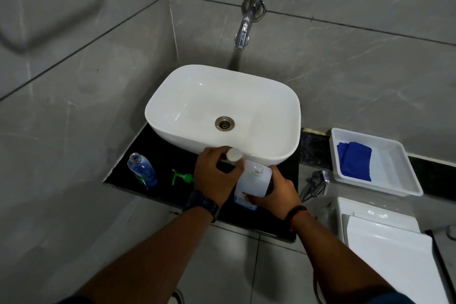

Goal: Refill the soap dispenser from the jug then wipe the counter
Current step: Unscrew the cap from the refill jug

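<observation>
A white plastic jug (254, 181) stands on the black counter (162, 190) in front of the basin, its neck uncapped. My right hand (274, 192) grips the jug's right side and lower front. My left hand (217, 175) holds the jug's round white cap (234, 155) just above and left of the neck. The clear soap dispenser bottle (142, 170), holding a little blue liquid, stands open at the counter's left. Its green pump head (181, 177) lies on the counter between the bottle and my left hand.
A white basin (246, 96) fills the back of the counter under a chrome wall tap (244, 29). At right, a white tray (394, 170) holds a folded blue cloth (355, 161). A spray hose fitting (318, 181) and a white toilet cistern (380, 234) sit below it.
</observation>
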Demonstrator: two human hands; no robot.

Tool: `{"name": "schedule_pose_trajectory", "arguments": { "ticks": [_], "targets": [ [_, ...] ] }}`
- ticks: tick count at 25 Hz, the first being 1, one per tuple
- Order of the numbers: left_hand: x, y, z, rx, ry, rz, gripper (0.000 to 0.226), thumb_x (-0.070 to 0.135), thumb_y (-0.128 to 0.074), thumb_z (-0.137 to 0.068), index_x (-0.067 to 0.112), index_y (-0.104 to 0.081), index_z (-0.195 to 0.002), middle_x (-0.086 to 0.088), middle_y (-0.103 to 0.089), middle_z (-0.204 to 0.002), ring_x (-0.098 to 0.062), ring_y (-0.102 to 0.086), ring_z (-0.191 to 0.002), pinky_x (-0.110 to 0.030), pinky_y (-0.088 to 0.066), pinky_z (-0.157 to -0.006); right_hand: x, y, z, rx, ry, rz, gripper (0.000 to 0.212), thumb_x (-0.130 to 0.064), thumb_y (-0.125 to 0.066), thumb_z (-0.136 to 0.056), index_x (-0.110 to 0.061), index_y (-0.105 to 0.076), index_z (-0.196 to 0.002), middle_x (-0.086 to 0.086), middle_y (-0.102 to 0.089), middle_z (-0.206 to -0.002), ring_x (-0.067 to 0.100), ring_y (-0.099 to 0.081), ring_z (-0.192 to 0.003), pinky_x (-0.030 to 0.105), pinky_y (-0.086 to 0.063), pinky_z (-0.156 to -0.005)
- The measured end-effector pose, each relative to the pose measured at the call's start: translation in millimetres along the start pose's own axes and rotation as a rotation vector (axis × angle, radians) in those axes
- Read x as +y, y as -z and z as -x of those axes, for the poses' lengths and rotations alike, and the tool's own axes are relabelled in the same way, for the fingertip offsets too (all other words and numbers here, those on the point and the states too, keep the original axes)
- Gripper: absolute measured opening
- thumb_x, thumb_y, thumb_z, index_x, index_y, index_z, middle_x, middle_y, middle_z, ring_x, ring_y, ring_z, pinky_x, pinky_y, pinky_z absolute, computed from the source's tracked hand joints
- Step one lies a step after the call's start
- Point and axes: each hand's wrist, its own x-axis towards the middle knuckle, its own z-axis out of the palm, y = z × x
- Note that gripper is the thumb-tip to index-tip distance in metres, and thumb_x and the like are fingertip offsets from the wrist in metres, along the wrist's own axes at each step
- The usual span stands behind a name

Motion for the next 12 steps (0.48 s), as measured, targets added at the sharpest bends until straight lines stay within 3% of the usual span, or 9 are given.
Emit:
{"name": "schedule_pose_trajectory", "arguments": {
  "ticks": [2,4,7,9,12],
  "targets": [
    [-30.0,15.6,1.1,-0.073,0.109,-0.100,0.027,0.028,-0.079,-0.065,0.016,-0.070,-0.088,-0.006,-0.066,-0.091,-0.024,-0.061,-0.086,-0.040,-0.054,-0.075,-1.4,0.7,1.9,-0.001,0.019,-0.010,0.072,-0.043,-0.087,-0.047,-0.046,-0.044,-0.104,-0.025,-0.053,-0.092,-0.003,-0.052,-0.082,-0.003,-0.039,-0.057],
    [-61.5,30.1,5.5,-0.250,0.154,-0.287,0.023,0.030,-0.077,-0.068,0.018,-0.071,-0.086,-0.007,-0.068,-0.089,-0.025,-0.063,-0.083,-0.041,-0.055,-0.070,-2.8,1.8,1.8,-0.013,0.025,-0.002,0.070,-0.039,-0.087,-0.050,-0.043,-0.045,-0.106,-0.022,-0.055,-0.093,-0.001,-0.053,-0.083,-0.002,-0.040,-0.057],
    [-90.4,37.3,16.1,-0.453,0.085,-0.656,0.020,0.040,-0.065,-0.075,0.020,-0.066,-0.079,-0.005,-0.067,-0.087,-0.028,-0.061,-0.084,-0.037,-0.051,-0.067,-4.1,4.0,0.2,-0.032,0.043,0.008,0.068,-0.037,-0.086,-0.053,-0.036,-0.048,-0.110,-0.013,-0.060,-0.098,0.003,-0.057,-0.087,0.002,-0.041,-0.060],
    [-102.4,33.3,20.8,-0.497,0.048,-0.836,0.022,0.042,-0.060,-0.078,0.022,-0.064,-0.084,-0.004,-0.066,-0.093,-0.029,-0.058,-0.090,-0.034,-0.046,-0.071,-5.8,4.5,-0.4,-0.039,0.053,0.020,0.068,-0.038,-0.085,-0.053,-0.035,-0.049,-0.110,-0.013,-0.061,-0.098,-0.004,-0.056,-0.085,0.003,-0.043,-0.060],
    [-118.0,25.5,22.1,-0.481,0.067,-0.880,0.024,0.040,-0.059,-0.079,0.021,-0.064,-0.093,-0.006,-0.066,-0.101,-0.032,-0.055,-0.095,-0.037,-0.043,-0.075,-5.3,3.1,-1.0,-0.038,0.053,0.010,0.065,-0.038,-0.086,-0.053,-0.037,-0.049,-0.106,-0.019,-0.061,-0.096,-0.014,-0.056,-0.084,0.001,-0.042,-0.061]
  ]
}}
